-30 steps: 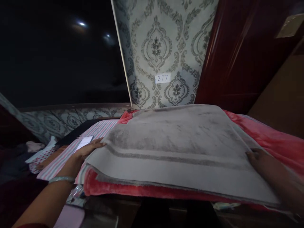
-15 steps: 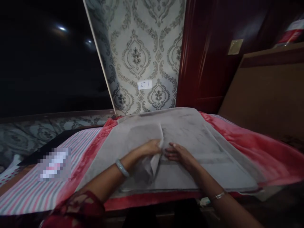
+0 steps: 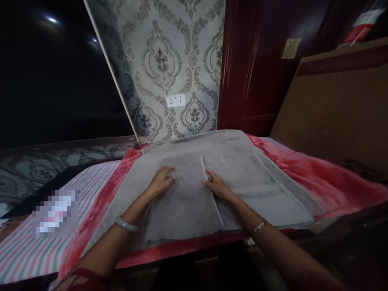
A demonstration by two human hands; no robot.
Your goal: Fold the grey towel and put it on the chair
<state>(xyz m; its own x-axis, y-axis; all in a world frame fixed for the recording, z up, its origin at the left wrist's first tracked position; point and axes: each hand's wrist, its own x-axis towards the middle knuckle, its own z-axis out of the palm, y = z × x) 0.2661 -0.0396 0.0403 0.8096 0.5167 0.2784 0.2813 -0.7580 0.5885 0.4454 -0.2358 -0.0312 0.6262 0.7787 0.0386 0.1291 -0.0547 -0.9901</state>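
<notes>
A large grey plush cloth [image 3: 230, 145] lies spread out, with one part folded over into a flat rectangular panel [image 3: 184, 202]. My left hand [image 3: 161, 181] rests at the panel's left side, thumb and fingers apart, wearing a bangle at the wrist. On the panel's right edge is my right hand [image 3: 218, 186]; its thumb and fingers are apart and touch the edge without a visible grip. Beneath the grey cloth, a red plush blanket [image 3: 321, 182] shows on both sides and along the front.
Striped fabric [image 3: 75, 194] lies at the left, with a blurred-out item on it. A large dark screen [image 3: 54, 89] stands behind on the left. Patterned wallpaper bears a paper label [image 3: 176, 100] reading 277. A cardboard box [image 3: 333, 105] stands at the right, with a bottle [image 3: 362, 26] above.
The raised, crumpled flap now lies flat as a panel. My left hand has let go of its edge and moved left; my right hand has come onto that edge. The camera view has shifted slightly.
</notes>
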